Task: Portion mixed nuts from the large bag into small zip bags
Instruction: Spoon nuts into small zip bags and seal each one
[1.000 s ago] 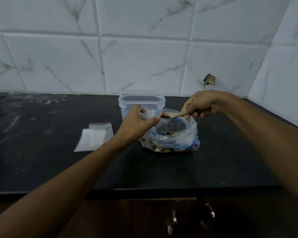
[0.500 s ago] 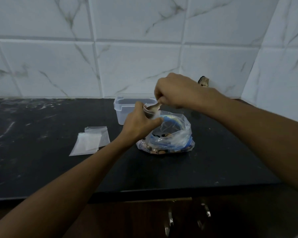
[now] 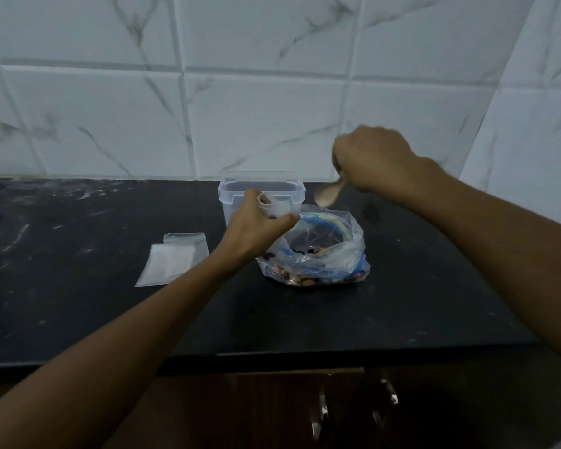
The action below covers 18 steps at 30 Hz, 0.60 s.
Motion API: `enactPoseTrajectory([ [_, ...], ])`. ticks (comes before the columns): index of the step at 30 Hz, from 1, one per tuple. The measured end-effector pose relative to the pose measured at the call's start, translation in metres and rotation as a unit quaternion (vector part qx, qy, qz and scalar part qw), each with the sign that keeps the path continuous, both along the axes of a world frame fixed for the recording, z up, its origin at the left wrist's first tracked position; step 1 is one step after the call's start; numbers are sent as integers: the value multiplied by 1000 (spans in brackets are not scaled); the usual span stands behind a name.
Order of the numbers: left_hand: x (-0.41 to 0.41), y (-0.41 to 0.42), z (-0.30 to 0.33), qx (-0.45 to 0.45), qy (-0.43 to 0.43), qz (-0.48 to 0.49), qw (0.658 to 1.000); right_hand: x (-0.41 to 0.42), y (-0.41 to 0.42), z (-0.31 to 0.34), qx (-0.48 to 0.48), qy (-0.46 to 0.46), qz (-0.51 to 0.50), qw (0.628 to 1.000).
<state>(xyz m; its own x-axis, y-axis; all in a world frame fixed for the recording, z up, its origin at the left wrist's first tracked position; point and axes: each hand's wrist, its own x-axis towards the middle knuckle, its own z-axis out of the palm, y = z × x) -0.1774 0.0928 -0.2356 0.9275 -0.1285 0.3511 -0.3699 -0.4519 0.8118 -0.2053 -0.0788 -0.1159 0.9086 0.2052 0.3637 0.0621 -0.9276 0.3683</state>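
Observation:
The large clear bag (image 3: 324,251) with blue print stands open on the black counter, mixed nuts lying at its bottom. My left hand (image 3: 256,225) grips a small zip bag (image 3: 277,207) just above the large bag's left rim, its mouth held open, a few dark pieces inside. My right hand (image 3: 370,160) is raised to the right, above the large bag, closed on the handle of a spoon (image 3: 327,193). The spoon's bowl points down-left and looks empty; it is blurred.
A clear lidless plastic box (image 3: 261,189) stands behind the bags against the tiled wall. Flat spare zip bags (image 3: 172,259) lie on the counter (image 3: 110,312) to the left. The counter's front edge runs below my arms, with cabinet handles (image 3: 321,413) under it.
My right hand tipped the spoon over the small zip bag, then lifted away to the right with the spoon emptied. My left hand kept holding the small bag.

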Motion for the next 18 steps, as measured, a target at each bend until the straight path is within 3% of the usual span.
enactPoseTrajectory([
  [4,3,7,-8,1,28,-32,999,23,-10,-52,31,141,-49,988],
  [10,9,5,-7,4,33,-50,998,44,-5,-86,110,173,-42,978],
  [18,11,2,-10,6,39,-61,997,51,4,-93,209,343,25,916],
])
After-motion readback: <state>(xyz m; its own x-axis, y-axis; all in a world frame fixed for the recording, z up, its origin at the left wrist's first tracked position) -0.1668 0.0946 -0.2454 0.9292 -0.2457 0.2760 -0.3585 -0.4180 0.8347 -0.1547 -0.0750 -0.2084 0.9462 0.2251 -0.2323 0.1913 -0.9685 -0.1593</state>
